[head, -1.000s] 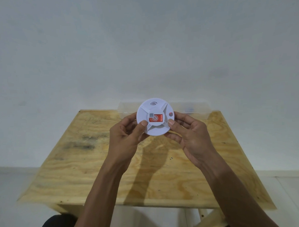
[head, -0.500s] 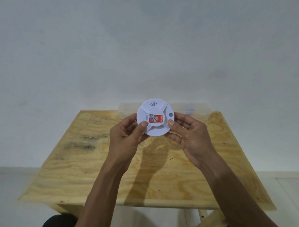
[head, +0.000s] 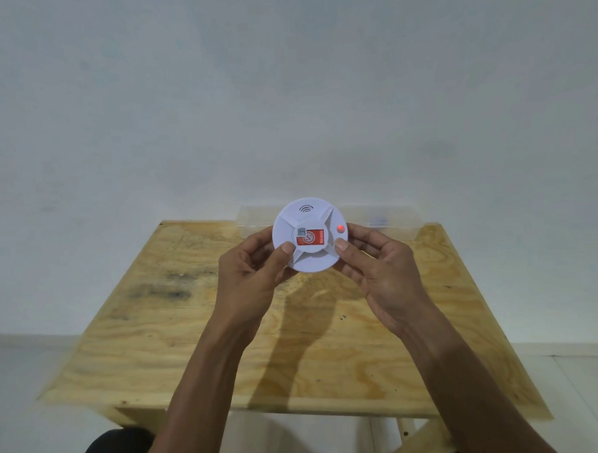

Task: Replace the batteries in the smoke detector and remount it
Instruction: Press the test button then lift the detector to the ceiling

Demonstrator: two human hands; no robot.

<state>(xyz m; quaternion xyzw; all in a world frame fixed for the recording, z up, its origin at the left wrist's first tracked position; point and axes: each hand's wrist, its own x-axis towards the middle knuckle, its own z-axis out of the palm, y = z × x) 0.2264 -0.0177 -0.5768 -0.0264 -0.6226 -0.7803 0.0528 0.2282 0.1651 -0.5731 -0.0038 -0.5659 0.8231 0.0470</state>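
Observation:
A round white smoke detector [head: 309, 219] is held up above the plywood table [head: 178, 327], its face toward me. It carries a red label with a small code square in the middle, a wave symbol at the top and a small red light lit at its right. My left hand [head: 255, 272] grips its left edge, thumb on the front and fingers behind. My right hand [head: 378, 267] grips the right edge the same way.
A clear plastic box [head: 386, 215] lies along the table's far edge against the white wall, partly hidden behind the detector, with something small and blue inside. White floor surrounds the table. A dark shape [head: 112, 450] shows at the bottom left.
The small light on the detector's right side, lit a second ago and dark half a second ago, now glows red. Hands and detector have barely moved.

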